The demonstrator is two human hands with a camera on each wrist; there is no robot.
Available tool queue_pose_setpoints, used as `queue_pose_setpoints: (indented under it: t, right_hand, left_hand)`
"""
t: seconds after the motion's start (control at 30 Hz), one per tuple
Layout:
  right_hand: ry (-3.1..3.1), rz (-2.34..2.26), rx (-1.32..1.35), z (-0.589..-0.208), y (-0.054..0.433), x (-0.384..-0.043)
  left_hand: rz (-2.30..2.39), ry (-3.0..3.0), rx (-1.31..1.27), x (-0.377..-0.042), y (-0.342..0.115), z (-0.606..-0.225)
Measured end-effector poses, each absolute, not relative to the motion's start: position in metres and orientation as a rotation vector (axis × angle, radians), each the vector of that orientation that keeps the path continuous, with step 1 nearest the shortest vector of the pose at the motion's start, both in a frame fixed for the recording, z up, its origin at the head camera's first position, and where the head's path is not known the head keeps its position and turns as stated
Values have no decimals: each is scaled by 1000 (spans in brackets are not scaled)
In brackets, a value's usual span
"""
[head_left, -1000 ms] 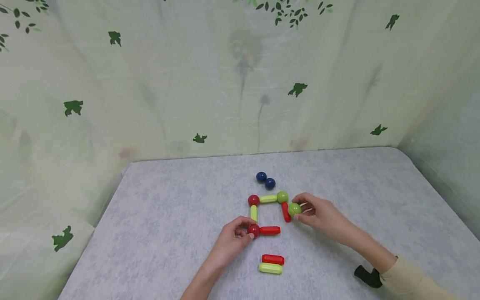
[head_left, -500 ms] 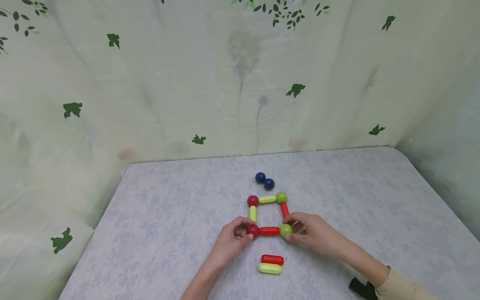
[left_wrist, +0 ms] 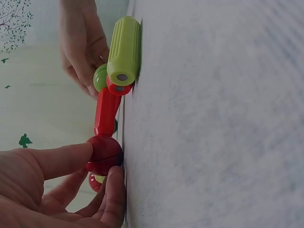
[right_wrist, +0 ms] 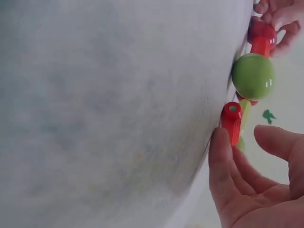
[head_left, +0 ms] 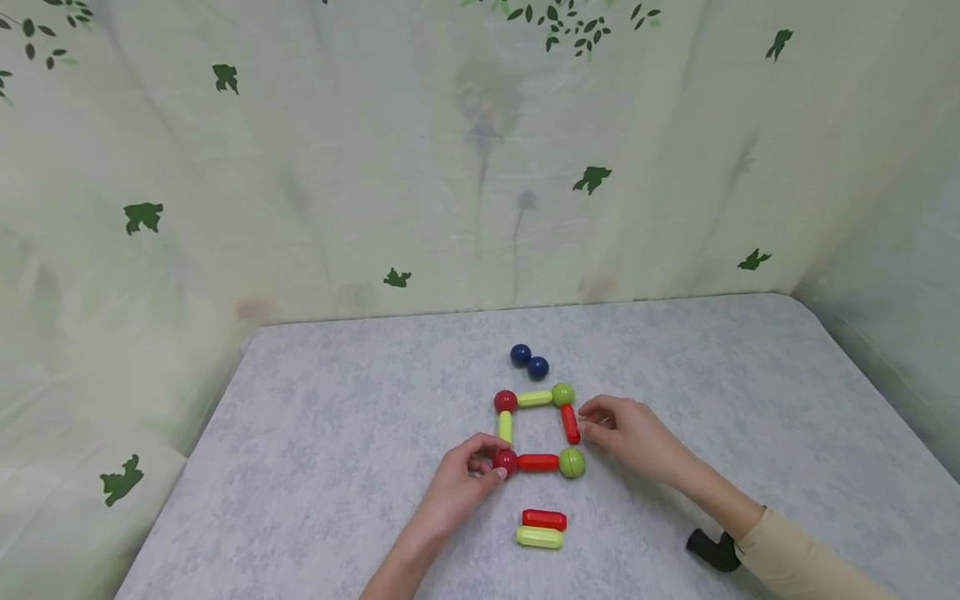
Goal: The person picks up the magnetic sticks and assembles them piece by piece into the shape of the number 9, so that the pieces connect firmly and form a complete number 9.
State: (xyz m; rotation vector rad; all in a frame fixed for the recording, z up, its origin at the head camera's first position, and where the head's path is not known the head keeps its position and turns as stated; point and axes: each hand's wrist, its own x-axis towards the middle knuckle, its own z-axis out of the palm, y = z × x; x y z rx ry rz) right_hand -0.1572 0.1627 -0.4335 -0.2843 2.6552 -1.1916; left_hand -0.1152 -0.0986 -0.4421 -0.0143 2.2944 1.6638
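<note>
My left hand pinches a red ball at the near left corner of a square of rods and balls. From that ball a red rod runs right to a green ball. My right hand holds nothing. Its fingertips are right beside the right-hand red rod, with the thumb apart from the fingers in the right wrist view. That rod hangs off the far green ball; a small gap separates its near end from the near green ball. Yellow-green rods meet the far red ball.
Two dark blue balls lie behind the square. In front of it, a loose red rod and a yellow-green rod lie side by side. A black device is at the right wrist. A printed cloth hangs behind the table.
The right hand brought the green ball down to the red rod's right end, let go of it, and moved back up beside the right-hand red rod. The left hand kept its pinch.
</note>
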Motion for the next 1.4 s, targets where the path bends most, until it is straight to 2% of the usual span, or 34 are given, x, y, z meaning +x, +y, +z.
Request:
queue_pose_setpoints:
  t: [0.27,0.9,1.2,1.4]
  right_hand:
    - [2627,-1086,-90,-436,142,-173]
    - [2481,-1281,-64,-437,145,-173]
    - [2653,-1303,-184,-426,151,-144]
    - [2673,-1234,-433,-420,142,-114]
  left_hand:
    - [1696,2280,11,-115,-100,-443]
    - [1690,2300,13,-118,-101,-441]
    - [1696,2291,28,-118,-102,-442]
    - [1681,2293,22,-120,-102,-442]
